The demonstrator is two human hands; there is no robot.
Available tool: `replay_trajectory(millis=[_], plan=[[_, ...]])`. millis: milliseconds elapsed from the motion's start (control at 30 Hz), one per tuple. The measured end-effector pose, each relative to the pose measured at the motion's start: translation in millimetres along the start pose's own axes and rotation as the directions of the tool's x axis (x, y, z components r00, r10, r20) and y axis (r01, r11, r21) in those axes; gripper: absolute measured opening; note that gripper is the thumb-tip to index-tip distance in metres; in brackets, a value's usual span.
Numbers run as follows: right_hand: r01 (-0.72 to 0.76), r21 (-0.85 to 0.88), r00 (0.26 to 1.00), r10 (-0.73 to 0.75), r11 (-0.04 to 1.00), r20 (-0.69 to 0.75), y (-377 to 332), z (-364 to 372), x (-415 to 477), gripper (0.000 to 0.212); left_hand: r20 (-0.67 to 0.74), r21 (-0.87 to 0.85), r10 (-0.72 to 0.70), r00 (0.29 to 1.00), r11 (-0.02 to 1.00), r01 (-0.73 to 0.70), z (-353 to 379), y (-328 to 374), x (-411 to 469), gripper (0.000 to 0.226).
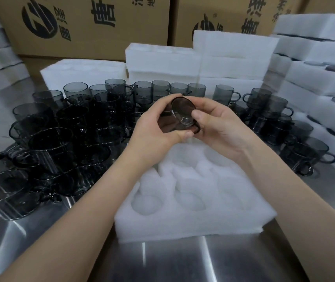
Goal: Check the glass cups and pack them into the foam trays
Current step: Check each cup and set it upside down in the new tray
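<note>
glass cup, tilted, sits clamped between left hand and right hand, fingers of both curled round it, above the foam tray. palms hide much of its wall. tray hollows blur; crowded cups at left merge darkly.

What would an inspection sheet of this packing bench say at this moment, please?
Surface: steel table, reflective.
Job's things: smoky cup held tilted above the tray; the tray's visible pockets are empty; loose cups crowd the table to the left, behind and to the right, some stacked.
Clutter: nothing seen.
Hands: left hand and right hand both grip the cup.
Cables: nothing seen.
Surroundings: foam stacks behind and at both sides; printed boxes at the back.
</note>
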State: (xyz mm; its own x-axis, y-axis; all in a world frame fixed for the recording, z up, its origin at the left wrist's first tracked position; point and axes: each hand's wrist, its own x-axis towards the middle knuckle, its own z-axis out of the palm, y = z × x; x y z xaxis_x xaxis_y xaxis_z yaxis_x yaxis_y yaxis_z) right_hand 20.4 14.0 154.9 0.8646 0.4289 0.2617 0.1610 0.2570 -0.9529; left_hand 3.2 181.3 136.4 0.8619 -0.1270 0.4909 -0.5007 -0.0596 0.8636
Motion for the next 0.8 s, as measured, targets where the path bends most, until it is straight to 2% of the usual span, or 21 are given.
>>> replay_trajectory(millis=[100,233,400,467,533,600,700,800], plan=[[0.013,-0.013,1.0,-0.013,1.0,-0.011,2,1,1,0.03,0.002,0.023,-0.008,1.0,1.0,0.008,0,-2,0,0.069],[0.002,-0.251,0.985,-0.045,0.968,-0.164,5,6,1,0.03,0.029,0.117,-0.003,1.0,0.993,0.0,1,-2,-1,0.072],[0.098,-0.484,0.917,-0.267,0.87,-0.295,6,12,4,0.026,0.083,0.221,0.051,0.995,0.973,-0.069,4,1,-2,0.074],[0.077,-0.471,0.906,-0.258,0.879,-0.334,6,12,6,0.031,0.108,0.227,0.075,0.991,0.969,-0.098,3,1,-2,0.077],[0.048,-0.37,0.914,-0.191,0.928,-0.359,3,14,5,0.03,0.127,0.235,0.096,0.987,0.964,-0.124,3,-1,0,0.083],[0.048,-0.309,0.924,-0.16,0.95,-0.347,2,15,3,0.026,0.086,0.151,0.071,0.994,0.985,-0.084,3,-1,-1,0.084],[0.119,-0.374,0.929,-0.236,0.92,-0.285,1,15,1,0.012,-0.046,0.033,0.024,0.999,0.999,-0.022,4,0,-1,0.065],[0.215,-0.417,0.936,-0.308,0.883,-0.168,-1,13,-1,0.038,-0.121,0.001,0.018,0.993,1.0,-0.018,1,1,0,0.055]])
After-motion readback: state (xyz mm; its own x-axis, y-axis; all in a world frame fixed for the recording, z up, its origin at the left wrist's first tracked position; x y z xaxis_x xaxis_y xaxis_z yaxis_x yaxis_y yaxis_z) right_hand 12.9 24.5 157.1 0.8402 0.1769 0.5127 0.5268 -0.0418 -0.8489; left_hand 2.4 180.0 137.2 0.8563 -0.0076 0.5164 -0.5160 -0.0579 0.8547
